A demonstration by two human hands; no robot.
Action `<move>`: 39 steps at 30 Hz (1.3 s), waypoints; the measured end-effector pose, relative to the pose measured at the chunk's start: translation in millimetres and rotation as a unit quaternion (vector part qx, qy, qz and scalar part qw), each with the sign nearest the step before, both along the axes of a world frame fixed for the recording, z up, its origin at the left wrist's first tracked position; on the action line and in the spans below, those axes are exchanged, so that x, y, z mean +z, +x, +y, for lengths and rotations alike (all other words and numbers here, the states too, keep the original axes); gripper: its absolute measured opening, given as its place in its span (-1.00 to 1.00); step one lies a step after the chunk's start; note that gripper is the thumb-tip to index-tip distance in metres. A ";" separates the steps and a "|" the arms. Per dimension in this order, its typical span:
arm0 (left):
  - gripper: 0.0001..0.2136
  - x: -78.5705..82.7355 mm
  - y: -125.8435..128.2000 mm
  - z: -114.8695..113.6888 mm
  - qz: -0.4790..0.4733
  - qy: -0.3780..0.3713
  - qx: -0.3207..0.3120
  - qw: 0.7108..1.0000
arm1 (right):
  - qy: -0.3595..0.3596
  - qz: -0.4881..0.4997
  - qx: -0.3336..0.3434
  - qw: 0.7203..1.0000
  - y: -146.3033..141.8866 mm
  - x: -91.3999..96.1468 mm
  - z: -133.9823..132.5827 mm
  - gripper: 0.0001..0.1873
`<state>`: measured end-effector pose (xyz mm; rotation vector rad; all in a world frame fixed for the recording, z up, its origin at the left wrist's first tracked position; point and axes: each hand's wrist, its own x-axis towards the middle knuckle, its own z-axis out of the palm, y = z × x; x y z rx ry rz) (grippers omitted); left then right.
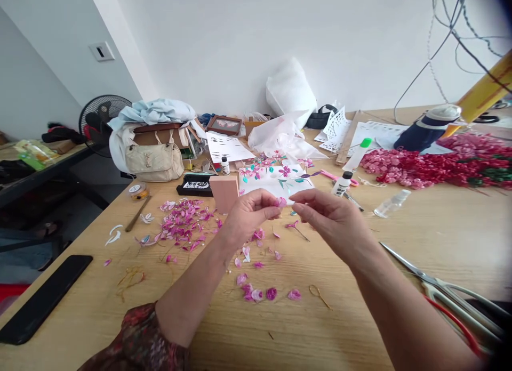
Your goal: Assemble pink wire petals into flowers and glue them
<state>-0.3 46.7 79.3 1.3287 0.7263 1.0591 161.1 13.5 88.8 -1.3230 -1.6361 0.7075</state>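
While the L hand pinches a small pink flower piece betw. thumb & index, the R hand is just beside it, thumb & index near each other; one cannot tell if they hold sth. Left of the grip lies a pink petal pile; right, approx. nearer the body, scissors.

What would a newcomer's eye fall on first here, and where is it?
Probably the small pink flower piece in the left hand, mid-picture, with the right hand close by. Next, the heap of magenta petals left of the hands, and the red and pink flowers toward the right edge.
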 end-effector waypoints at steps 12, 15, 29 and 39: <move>-0.90 1.3 -3.2 1.4 -0.021 -0.010 0.045 0.999 | -0.247 -0.367 0.114 0.890 38.6 -91.9 -53.8 -0.80; -0.88 0.8 -2.7 1.2 -0.014 -0.030 0.049 0.998 | -0.246 -0.362 0.109 0.892 33.3 -95.8 -58.5 -0.81; -0.85 -1.2 0.6 -3.1 0.027 -0.047 0.016 0.998 | -0.156 0.119 0.051 0.979 28.1 -14.6 -26.5 -0.78; -0.80 -2.9 2.9 -6.1 0.060 -0.019 -0.030 0.998 | -0.115 0.196 0.026 0.973 -7.6 3.7 11.3 -0.76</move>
